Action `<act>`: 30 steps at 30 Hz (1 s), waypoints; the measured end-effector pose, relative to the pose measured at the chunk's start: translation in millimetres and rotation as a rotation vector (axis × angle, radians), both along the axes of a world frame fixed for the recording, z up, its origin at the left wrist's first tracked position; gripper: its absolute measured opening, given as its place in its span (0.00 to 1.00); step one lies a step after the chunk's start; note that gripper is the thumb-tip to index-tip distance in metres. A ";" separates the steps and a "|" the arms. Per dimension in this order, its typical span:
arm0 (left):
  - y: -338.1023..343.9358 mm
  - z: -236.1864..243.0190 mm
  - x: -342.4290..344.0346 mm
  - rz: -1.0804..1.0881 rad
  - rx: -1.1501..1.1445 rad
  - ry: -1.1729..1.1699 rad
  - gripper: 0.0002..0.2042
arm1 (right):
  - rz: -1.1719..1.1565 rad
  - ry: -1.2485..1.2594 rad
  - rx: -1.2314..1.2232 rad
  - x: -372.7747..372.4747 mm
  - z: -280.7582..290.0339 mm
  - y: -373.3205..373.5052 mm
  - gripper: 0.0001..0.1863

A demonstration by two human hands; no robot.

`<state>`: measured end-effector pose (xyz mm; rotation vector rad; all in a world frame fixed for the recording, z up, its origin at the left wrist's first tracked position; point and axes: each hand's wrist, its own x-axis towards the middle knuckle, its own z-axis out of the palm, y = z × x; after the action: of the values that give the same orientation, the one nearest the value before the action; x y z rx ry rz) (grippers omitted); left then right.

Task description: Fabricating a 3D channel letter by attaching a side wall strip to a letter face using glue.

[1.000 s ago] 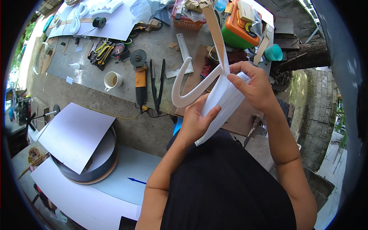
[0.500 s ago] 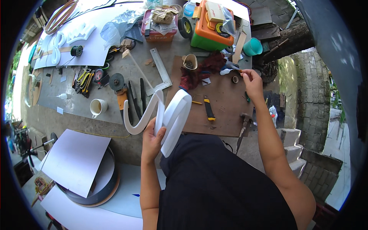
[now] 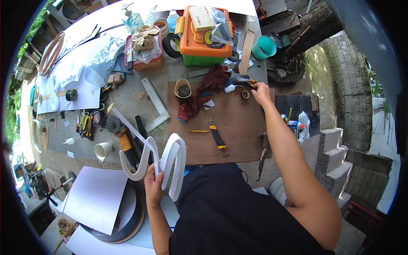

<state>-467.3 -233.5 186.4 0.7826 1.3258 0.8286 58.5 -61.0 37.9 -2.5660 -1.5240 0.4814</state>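
My left hand [image 3: 154, 185] grips a white curved shape [image 3: 172, 163] made of looped strips, with a long strip [image 3: 129, 127] rising from it toward the upper left. At the right of the brown board, my right hand [image 3: 261, 94] has its fingers closed on a small tool with an orange-and-black handle [image 3: 250, 80]. Near that hand lie a white-tipped object [image 3: 230, 88], a small brown roll [image 3: 245, 94] and red work gloves [image 3: 212, 78]. A yellow-and-black utility knife [image 3: 217, 135] and a pencil [image 3: 198, 131] lie on the board [image 3: 250, 123].
A bench holds an angle grinder [image 3: 120, 135], a mug [image 3: 103, 151], a metal square [image 3: 155, 106] and an orange-green toolbox [image 3: 205, 51]. A hammer [image 3: 262, 153] lies at the board's right. Concrete steps [image 3: 331, 157] are at right; paper sheets [image 3: 93, 195] cover a round drum at lower left.
My right hand has left the white shape and reached up to the back right, onto the small tool. My left hand has moved down and left with the shape. The view has shifted.
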 end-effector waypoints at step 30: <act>43.2 42.4 40.7 -0.073 0.241 0.411 0.23 | -0.008 1.352 0.128 -91.5 239.9 -102.8 0.13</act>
<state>-426.6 -190.3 228.7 1.2334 1.5633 0.8045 -33.0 -163.8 277.8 -1.4051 -0.9076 1.5684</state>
